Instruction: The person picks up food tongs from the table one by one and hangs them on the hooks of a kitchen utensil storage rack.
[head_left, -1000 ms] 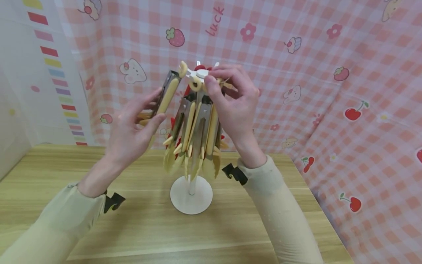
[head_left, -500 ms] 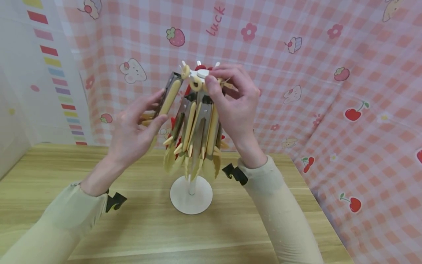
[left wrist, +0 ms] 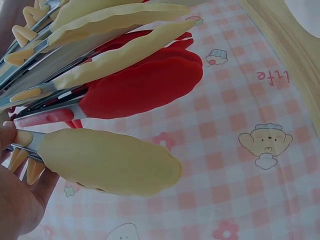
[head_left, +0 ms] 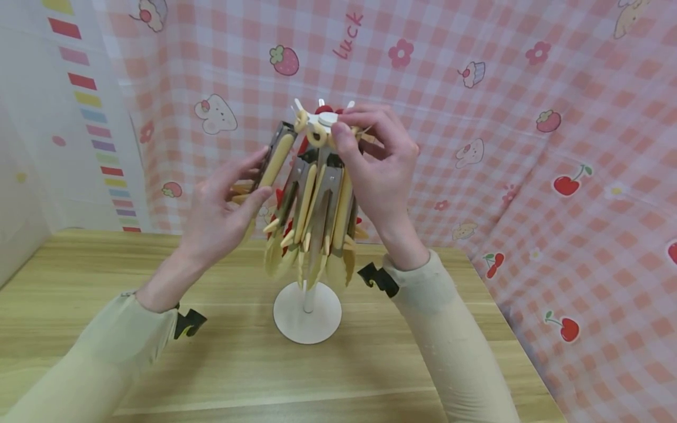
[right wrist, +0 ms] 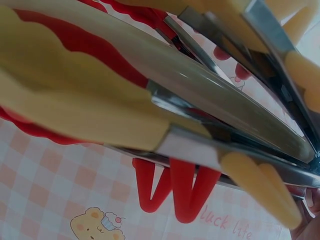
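Note:
My left hand (head_left: 214, 205) grips a pair of cream-handled metal tongs (head_left: 277, 158), tilted at the left of a white hook stand (head_left: 279, 314). In the left wrist view the cream oval head (left wrist: 110, 162) of these tongs points away from the hand. Their pull ring (head_left: 301, 121) sits at the stand's left hook, whose tip shows above it. My right hand (head_left: 383, 155) pinches the stand's top with thumb and forefinger, right of the round white cap (head_left: 328, 119); its other fingers are partly hidden. Several cream tongs (head_left: 335, 194) hang in front, between the hands.
Red tongs (left wrist: 145, 85) hang on the stand's far side. The stand stands on a wooden table (head_left: 264, 376) before a pink checked cloth (head_left: 370, 35). Another cloth-covered side (head_left: 608, 235) rises at the right, a white wall (head_left: 32, 141) at the left.
My left hand has moved slightly right, bringing the tongs closer to the stand. Their ring has shifted right and lower, and the left hook's tip now shows above it. The right hand keeps its hold.

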Available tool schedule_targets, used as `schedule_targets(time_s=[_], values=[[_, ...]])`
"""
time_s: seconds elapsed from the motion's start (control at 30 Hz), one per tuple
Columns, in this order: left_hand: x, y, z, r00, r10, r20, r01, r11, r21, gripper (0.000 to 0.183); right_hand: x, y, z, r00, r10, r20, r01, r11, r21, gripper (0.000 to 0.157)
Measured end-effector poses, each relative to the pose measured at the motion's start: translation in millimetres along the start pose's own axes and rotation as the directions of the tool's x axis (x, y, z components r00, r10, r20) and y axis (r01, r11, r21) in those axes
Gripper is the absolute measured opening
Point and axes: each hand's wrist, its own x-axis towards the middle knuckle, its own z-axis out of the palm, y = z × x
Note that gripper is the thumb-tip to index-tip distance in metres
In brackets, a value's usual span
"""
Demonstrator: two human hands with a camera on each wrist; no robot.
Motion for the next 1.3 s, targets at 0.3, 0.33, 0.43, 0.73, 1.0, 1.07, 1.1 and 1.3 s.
schedule_targets(time_s=[0.3,0.33,0.43,0.73,1.0,1.07,1.1,1.3], values=[[-2.6,-5.6,6.1,0.997,-0.074,0.02,0.075,0.996,-0.046,0.058,0,0,0.0,1.0,0.0,0.002,0.0,1.0,-0.001,0.033],[-2.8,-6.1,6.7,0.997,-0.074,0.016,0.074,0.996,-0.05,0.058,0,0,0.0,1.0,-0.001,0.003,0.001,1.0,-0.002,0.033],[-3.3,-7.9,8.7,0.998,-0.068,0.005,0.068,0.996,-0.06,0.058,0,0,0.0,1.0,-0.004,0.003,0.004,1.0,-0.001,0.033],[-5.0,-13.6,12.7,0.998,-0.056,-0.003,0.055,0.996,-0.077,0.056,0,0,0.1,1.0,0.004,0.002,-0.004,1.0,0.0,0.033],[-8.0,-15.3,15.5,0.996,-0.09,0.005,0.09,0.993,-0.082,0.056,0,0,0.1,1.0,0.003,0.002,-0.003,1.0,-0.009,0.034],[-8.8,-15.6,15.8,0.996,-0.089,0.001,0.088,0.993,-0.081,0.056,0,0,0.1,1.0,0.001,0.002,-0.001,1.0,-0.008,0.035],[-9.0,-15.2,15.8,0.996,-0.088,0.001,0.088,0.993,-0.081,0.056,0,0,0.1,1.0,-0.001,0.002,0.001,1.0,-0.007,0.034],[-9.9,-13.7,16.2,0.996,-0.09,0.006,0.091,0.993,-0.076,0.053,0,1,0.0,1.0,-0.006,0.001,0.006,1.0,-0.003,0.034]])
